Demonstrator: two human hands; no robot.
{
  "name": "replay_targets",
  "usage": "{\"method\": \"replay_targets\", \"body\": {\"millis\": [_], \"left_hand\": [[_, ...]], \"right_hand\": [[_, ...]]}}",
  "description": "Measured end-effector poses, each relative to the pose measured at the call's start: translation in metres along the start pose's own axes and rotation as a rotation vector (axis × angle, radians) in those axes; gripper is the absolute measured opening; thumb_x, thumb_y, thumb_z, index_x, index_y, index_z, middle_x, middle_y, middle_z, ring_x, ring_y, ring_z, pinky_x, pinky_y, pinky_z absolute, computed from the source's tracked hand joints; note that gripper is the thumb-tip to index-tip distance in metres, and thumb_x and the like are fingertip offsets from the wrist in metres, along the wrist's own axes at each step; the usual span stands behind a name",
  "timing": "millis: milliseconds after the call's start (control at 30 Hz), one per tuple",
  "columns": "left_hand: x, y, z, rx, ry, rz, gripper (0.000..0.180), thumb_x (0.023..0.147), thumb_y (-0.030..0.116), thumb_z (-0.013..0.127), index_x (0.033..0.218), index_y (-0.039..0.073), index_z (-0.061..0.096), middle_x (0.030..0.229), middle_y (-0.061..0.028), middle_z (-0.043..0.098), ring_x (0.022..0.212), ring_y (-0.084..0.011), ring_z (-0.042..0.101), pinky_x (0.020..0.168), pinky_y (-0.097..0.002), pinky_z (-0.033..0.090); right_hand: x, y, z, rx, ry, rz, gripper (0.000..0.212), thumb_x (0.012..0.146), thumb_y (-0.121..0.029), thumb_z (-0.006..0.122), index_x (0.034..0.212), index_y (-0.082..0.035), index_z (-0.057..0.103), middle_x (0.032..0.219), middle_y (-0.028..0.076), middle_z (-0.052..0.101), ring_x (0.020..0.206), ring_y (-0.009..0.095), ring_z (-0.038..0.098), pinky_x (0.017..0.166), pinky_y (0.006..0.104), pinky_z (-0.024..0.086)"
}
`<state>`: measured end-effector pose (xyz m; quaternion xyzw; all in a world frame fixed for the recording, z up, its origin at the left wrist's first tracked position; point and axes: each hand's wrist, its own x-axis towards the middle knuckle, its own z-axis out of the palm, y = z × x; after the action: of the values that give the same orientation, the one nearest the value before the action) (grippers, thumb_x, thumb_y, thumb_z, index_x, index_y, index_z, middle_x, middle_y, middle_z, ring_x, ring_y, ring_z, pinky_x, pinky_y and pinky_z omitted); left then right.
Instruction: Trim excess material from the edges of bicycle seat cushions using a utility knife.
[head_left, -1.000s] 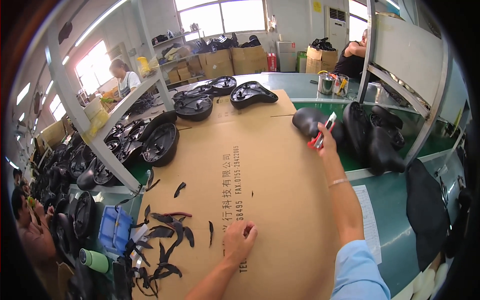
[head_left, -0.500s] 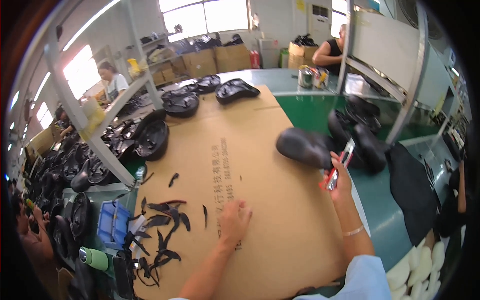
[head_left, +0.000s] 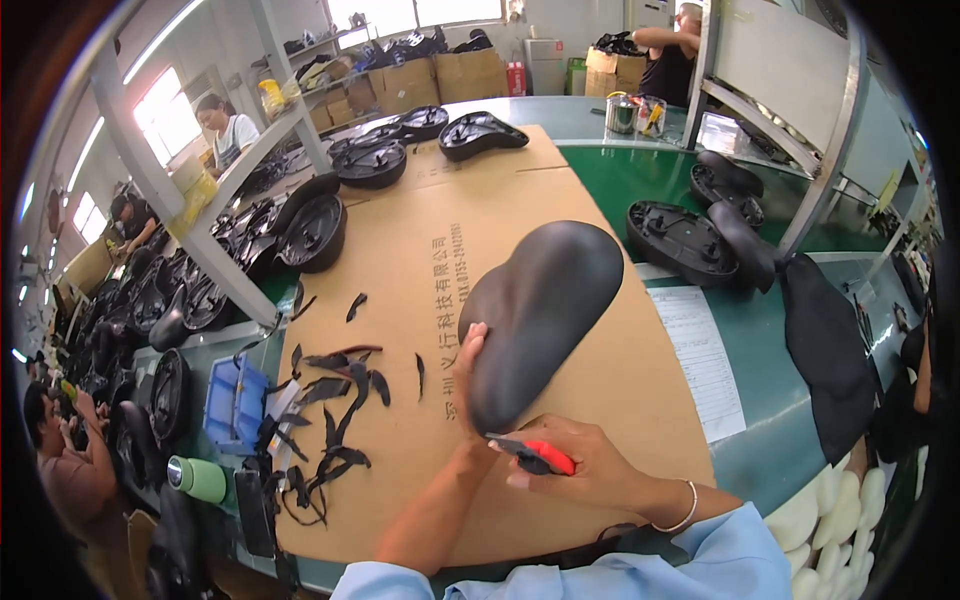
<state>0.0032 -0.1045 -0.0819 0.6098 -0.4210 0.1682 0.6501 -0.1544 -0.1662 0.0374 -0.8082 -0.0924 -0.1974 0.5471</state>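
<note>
A black bicycle saddle (head_left: 550, 310) is tilted over the cardboard sheet in front of me, smooth side up and narrow nose toward me. My left hand (head_left: 470, 385) is closed on the saddle's left edge near the nose, its other fingers hidden underneath. In my right hand (head_left: 590, 465) is a red and black utility knife (head_left: 543, 456), its tip close to the saddle's nose. Whether the blade touches the saddle I cannot tell. Thin black offcuts (head_left: 345, 400) lie to the left on the cardboard (head_left: 610, 400).
More saddles (head_left: 685, 240) lie at the right, others (head_left: 370, 163) along the far edge and in a heap at left. A blue bin (head_left: 235, 405), a green bottle (head_left: 197, 479) and a phone (head_left: 253, 512) stand left. A written sheet (head_left: 698, 355) lies right. Metal posts (head_left: 840, 130) frame the bench.
The saddle has come from the right-hand pile to above the cardboard, now in my left hand. My right hand has moved left and nearer with the knife. The paper sheet is now uncovered.
</note>
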Motion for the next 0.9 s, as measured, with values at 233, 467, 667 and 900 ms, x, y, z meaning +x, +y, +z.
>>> {"method": "replay_targets", "body": {"millis": [233, 467, 667, 900], "left_hand": [[0.050, 0.068, -0.101, -0.338, 0.126, -0.932, 0.046, 0.093, 0.028, 0.056, 0.126, -0.002, 0.047, 0.119, -0.0085, 0.054, 0.108, -0.0148, 0.049, 0.094, -0.0277, 0.039], [0.007, 0.053, -0.197, 0.049, -0.311, -1.409, 0.049, 0.090, 0.043, 0.056, 0.096, -0.005, 0.064, 0.086, -0.0080, 0.067, 0.076, -0.0144, 0.061, 0.066, -0.0301, 0.046], [0.021, 0.114, -0.144, 0.825, -0.310, -0.441, 0.033, 0.083, 0.033, 0.064, 0.078, 0.001, 0.061, 0.073, -0.0133, 0.058, 0.077, -0.0328, 0.057, 0.071, -0.0392, 0.045], [-0.015, 0.140, -0.071, 0.804, -0.493, -0.544, 0.022, 0.078, 0.025, 0.070, 0.073, 0.007, 0.059, 0.072, -0.0064, 0.054, 0.074, -0.0249, 0.053, 0.065, -0.0378, 0.038]], "right_hand": [[-0.025, 0.025, -0.030, 0.270, 0.599, 0.440, 0.024, 0.089, -0.011, 0.060, 0.111, -0.003, 0.055, 0.076, 0.000, 0.054, 0.061, 0.006, 0.052, 0.053, 0.0207, 0.043], [-0.054, 0.033, 0.012, 0.515, 0.324, 0.711, 0.030, 0.090, -0.015, 0.058, 0.114, -0.002, 0.045, 0.086, 0.004, 0.055, 0.058, 0.008, 0.055, 0.052, 0.0221, 0.048], [-0.057, 0.033, 0.028, 0.489, 0.218, 0.734, 0.035, 0.092, -0.019, 0.055, 0.121, -0.001, 0.047, 0.099, 0.008, 0.060, 0.069, 0.009, 0.058, 0.060, 0.0246, 0.051], [-0.066, 0.029, 0.029, 0.478, 0.168, 0.703, 0.040, 0.093, -0.020, 0.054, 0.129, -0.004, 0.047, 0.095, 0.006, 0.062, 0.079, 0.010, 0.061, 0.065, 0.0261, 0.052]]}}
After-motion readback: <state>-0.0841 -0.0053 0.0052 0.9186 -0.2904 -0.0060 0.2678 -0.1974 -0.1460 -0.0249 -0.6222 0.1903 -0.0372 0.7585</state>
